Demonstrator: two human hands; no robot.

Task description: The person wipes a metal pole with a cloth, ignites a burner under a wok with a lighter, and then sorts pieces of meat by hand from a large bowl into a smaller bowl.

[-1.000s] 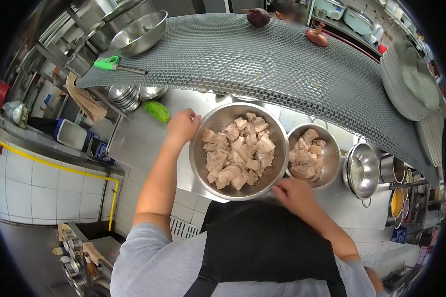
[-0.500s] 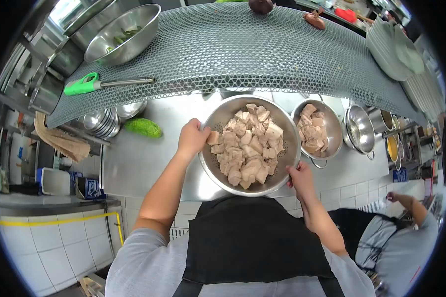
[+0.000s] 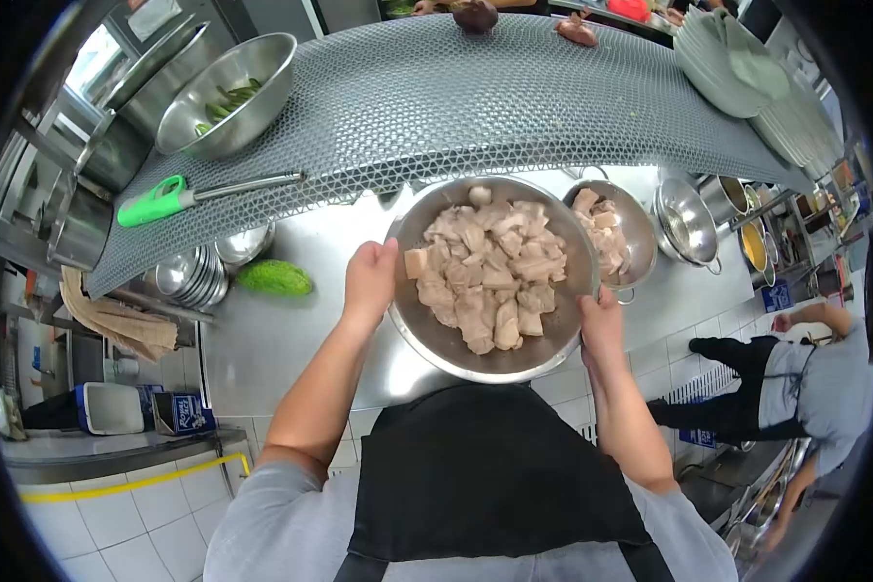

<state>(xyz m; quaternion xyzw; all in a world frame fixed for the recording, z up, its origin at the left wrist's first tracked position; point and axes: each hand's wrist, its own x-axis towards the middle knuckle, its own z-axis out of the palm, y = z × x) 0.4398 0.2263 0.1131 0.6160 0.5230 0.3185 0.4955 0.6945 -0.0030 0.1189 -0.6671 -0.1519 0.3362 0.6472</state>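
A large round metal colander [image 3: 436,341] is full of pale chunks of cooked-looking meat [image 3: 495,272]. My left hand [image 3: 370,276] grips its left rim, fingers mostly hidden beneath the edge. On the lower right rim my right hand [image 3: 601,325] is closed, thumb on top. The colander hangs over the front part of the steel counter. Just behind its right side stands a smaller metal bowl [image 3: 638,233] with more meat chunks [image 3: 601,225], partly covered by the big rim.
A green bumpy gourd [image 3: 274,278] lies left of the colander on the counter [image 3: 262,359]. Above, a matted shelf [image 3: 427,87] holds a green lighter [image 3: 155,202], a bowl of green pieces [image 3: 233,97] and stacked plates [image 3: 718,63]. Another person [image 3: 795,378] stands at right.
The meat has shifted inside the colander. My right hand has moved slightly up and right with the rim, over more of the smaller bowl. At right, the other person has shifted position.
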